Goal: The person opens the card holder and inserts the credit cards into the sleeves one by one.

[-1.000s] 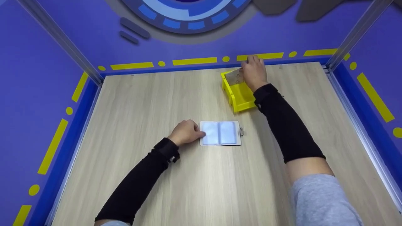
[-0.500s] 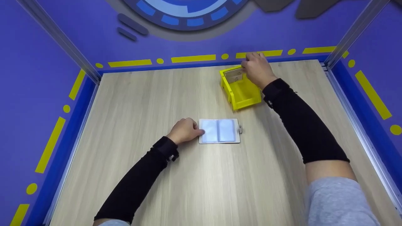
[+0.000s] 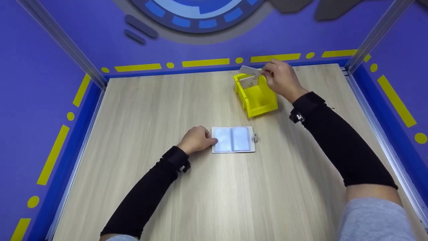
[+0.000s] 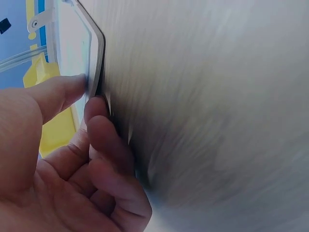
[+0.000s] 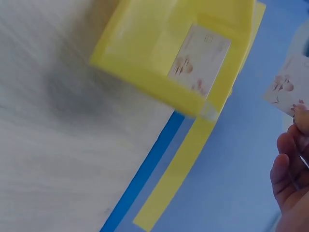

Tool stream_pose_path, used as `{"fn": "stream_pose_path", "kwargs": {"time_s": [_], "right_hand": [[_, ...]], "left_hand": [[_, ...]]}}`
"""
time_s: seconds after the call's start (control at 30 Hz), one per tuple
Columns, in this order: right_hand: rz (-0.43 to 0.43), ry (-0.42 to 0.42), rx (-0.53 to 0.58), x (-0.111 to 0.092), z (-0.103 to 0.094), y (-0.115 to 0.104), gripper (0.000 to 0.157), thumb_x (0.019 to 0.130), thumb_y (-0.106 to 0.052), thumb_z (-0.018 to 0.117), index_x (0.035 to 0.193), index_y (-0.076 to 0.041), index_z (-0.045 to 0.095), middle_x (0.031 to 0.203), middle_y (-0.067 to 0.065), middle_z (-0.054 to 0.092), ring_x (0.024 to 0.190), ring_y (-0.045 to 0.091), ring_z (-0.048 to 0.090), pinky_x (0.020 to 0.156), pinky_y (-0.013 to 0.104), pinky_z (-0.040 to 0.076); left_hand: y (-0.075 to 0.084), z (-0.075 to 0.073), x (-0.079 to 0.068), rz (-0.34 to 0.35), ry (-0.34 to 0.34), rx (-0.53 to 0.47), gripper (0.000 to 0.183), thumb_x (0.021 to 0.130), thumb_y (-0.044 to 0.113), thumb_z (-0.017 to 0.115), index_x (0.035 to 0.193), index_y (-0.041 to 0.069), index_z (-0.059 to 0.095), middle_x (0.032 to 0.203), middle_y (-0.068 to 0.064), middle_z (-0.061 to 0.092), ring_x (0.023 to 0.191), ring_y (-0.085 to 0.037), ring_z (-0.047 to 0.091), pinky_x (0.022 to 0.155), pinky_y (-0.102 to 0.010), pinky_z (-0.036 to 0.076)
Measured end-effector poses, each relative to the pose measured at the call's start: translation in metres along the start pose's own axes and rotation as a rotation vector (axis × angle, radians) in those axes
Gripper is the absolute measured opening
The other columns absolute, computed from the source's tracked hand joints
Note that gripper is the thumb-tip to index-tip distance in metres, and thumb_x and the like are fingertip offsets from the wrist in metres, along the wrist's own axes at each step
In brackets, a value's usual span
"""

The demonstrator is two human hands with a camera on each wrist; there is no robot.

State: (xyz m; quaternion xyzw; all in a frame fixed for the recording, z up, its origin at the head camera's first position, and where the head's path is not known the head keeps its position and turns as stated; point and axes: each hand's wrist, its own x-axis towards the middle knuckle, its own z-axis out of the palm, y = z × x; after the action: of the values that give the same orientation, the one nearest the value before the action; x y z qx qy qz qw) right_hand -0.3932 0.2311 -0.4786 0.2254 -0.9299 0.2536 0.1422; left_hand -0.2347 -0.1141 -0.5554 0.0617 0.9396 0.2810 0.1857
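An open card holder [image 3: 240,140] with clear sleeves and a light cover lies on the wooden table, a metal snap tab on its right side. My left hand [image 3: 196,140] pinches its left edge, thumb [image 4: 72,89] on top and curled fingers at the cover's underside. Over the back of a yellow bin [image 3: 264,111], my right hand [image 3: 283,79] holds a pale card [image 3: 249,70] between thumb and fingers. Small reddish-brown pictures show on that card in the right wrist view. A similar printed card [image 5: 200,60] leans against the bin's back wall inside.
Blue-purple panels [image 3: 207,50] with yellow markings enclose the table [image 3: 160,110] at the back and both sides. Metal rails [image 3: 384,134] run along the side edges. The bin stands close to the back panel.
My right hand has drawn the card up out of the bin and shifted slightly right, the card now showing above the rim. My left hand has stayed at the card holder.
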Motion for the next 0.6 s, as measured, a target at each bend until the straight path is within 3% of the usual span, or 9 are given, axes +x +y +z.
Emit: {"fn": "stream_pose_path", "kwargs": {"time_s": [0.1, 0.33, 0.6], "right_hand": [[-0.009, -0.021, 0.091, -0.014, 0.002, -0.015, 0.022, 0.112, -0.022, 0.067, 0.114, -0.005, 0.081, 0.105, 0.012, 0.072, 0.088, 0.027, 0.061, 0.076, 0.036, 0.049], [0.036, -0.187, 0.318, -0.05, 0.018, -0.055, 0.022, 0.111, -0.024, 0.069, 0.114, -0.008, 0.084, 0.11, 0.009, 0.079, 0.085, 0.023, 0.063, 0.071, 0.03, 0.05], [0.217, -0.378, 0.39, -0.087, 0.04, -0.076, 0.019, 0.108, -0.02, 0.068, 0.109, -0.006, 0.081, 0.099, 0.01, 0.076, 0.086, 0.023, 0.061, 0.073, 0.031, 0.051]], "left_hand": [[0.0, 0.001, 0.001, -0.001, -0.002, -0.005, 0.045, 0.097, 0.039, 0.079, 0.061, 0.022, 0.058, 0.059, 0.011, 0.048, 0.06, -0.012, 0.047, 0.058, -0.028, 0.034], [0.0, -0.002, 0.001, 0.003, -0.002, -0.017, 0.045, 0.096, 0.038, 0.079, 0.059, 0.023, 0.058, 0.057, 0.012, 0.047, 0.058, -0.011, 0.046, 0.057, -0.028, 0.033], [0.0, 0.001, 0.001, -0.017, -0.004, -0.016, 0.044, 0.095, 0.039, 0.08, 0.059, 0.023, 0.059, 0.059, 0.011, 0.05, 0.061, -0.013, 0.049, 0.058, -0.029, 0.035]]}}
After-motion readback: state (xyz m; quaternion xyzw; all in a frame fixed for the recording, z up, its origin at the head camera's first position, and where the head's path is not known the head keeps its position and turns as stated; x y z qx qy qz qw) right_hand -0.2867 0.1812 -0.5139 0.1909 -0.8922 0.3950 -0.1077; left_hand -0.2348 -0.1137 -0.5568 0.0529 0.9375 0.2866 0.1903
